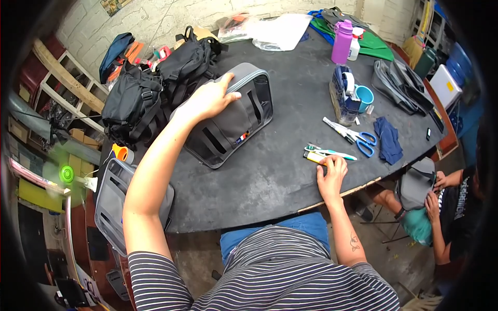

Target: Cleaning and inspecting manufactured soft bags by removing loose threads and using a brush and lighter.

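Observation:
My left hand [212, 99] grips the top edge of a grey zippered bag [228, 127] with dark slots in its front, which stands tilted on the black table. My right hand [332, 175] is near the table's front edge, fingers curled down at the end of a small yellow object [314, 156], whose kind I cannot make out. Beside those fingers lies a green and white toothbrush [337, 153]. Beyond it are blue-handled scissors [366, 144] and several pens or markers [337, 128].
Black bags [137, 101] crowd the table's back left; a second grey case [111, 192] lies at its left edge. On the right are a tape dispenser [342, 98], turquoise cup [364, 95], purple bottle [342, 41] and dark cloth [388, 140]. Another person's hands [433, 194] hold a grey piece.

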The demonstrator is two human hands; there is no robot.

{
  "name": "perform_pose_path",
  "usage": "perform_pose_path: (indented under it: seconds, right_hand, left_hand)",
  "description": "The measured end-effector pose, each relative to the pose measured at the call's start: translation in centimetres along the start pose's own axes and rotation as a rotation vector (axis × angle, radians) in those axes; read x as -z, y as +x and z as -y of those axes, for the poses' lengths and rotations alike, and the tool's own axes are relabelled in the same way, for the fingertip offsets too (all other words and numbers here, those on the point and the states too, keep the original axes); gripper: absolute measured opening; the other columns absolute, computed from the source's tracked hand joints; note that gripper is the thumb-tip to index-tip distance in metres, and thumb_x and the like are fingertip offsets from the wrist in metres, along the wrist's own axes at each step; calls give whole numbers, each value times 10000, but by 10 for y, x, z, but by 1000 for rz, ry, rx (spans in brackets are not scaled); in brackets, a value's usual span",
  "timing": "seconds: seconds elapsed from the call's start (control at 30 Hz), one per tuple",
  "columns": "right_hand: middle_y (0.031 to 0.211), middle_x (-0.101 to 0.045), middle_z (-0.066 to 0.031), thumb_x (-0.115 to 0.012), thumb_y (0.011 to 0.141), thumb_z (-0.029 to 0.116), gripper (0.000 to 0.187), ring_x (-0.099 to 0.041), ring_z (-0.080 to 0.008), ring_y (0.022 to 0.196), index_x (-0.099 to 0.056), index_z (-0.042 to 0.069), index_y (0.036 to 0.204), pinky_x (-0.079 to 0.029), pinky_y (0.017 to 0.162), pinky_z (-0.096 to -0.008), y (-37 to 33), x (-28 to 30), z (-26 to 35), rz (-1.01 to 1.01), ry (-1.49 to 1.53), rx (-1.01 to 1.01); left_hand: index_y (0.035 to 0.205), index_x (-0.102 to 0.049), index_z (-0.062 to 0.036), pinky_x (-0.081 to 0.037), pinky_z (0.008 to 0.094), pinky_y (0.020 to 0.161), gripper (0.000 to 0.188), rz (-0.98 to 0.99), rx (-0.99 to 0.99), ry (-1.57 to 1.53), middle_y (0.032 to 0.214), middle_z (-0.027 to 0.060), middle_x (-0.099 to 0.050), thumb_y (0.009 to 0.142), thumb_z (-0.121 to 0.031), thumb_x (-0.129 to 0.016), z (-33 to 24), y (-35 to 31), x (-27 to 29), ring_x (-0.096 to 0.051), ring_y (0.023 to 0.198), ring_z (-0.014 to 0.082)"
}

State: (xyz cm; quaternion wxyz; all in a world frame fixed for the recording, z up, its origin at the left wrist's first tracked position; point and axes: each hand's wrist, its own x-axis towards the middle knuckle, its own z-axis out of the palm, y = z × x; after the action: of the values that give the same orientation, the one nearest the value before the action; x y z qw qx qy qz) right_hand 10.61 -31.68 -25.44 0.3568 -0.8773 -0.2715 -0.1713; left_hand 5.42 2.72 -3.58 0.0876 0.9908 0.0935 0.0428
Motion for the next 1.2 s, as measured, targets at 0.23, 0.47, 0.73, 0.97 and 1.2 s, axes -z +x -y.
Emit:
perform_pose_path:
  seconds: [0.23, 0.47, 0.73, 0.97, 1.2]
  right_hand:
    - [1080, -488, -107, -691, 728, 50, 243, -423, -324, 1153, -575, 73, 940, -304, 988, -466, -1, 0, -3, -13, -4, 6]
    - [1081, -498, -113, -690, 727, 49, 228, -424, -325, 1152, -578, 71, 924, -305, 991, -469, -1, 1, -6, -12, 9, 23]
    - [1063, -510, -116, -690, 719, 52, 180, -447, -345, 1118, -584, 77, 863, -335, 950, -480, -3, -10, -8, -17, -9, 116]
    - [1084, -521, -125, -655, 775, 102, 143, -463, -353, 1088, -588, 84, 901, -359, 913, -491, -5, -2, -25, 11, -91, 145]
    - [1117, -502, -94, -647, 793, 76, 137, -438, -312, 1161, -574, 83, 909, -327, 970, -486, -2, -6, -18, 75, -89, 114]
  left_hand:
    - [1441, -303, -46, -461, 449, 871, 581, 3, 13, 115, 1095, 311, -598, 965, -326, -482, 1, -2, -16, -605, 998, 421]
    - [1470, -273, -167, -475, 472, 794, 619, -56, -16, 175, 946, 279, -643, 933, -318, -542, -2, -3, 3, -634, 877, 414]
    - [1408, -396, -208, -346, 492, 910, 479, -121, -42, 313, 948, 141, -680, 959, -331, -506, 18, -39, 46, -638, 941, 299]
    - [1318, -502, -18, -425, 346, 982, 418, -299, -55, -99, 1229, 198, -604, 966, -232, -430, -10, -145, 185, -584, 1103, 301]
    - [1380, -459, -5, -352, 255, 1023, 705, -127, 386, -405, 1282, 56, -569, 814, -333, -722, 70, -292, 226, -489, 1172, 112]
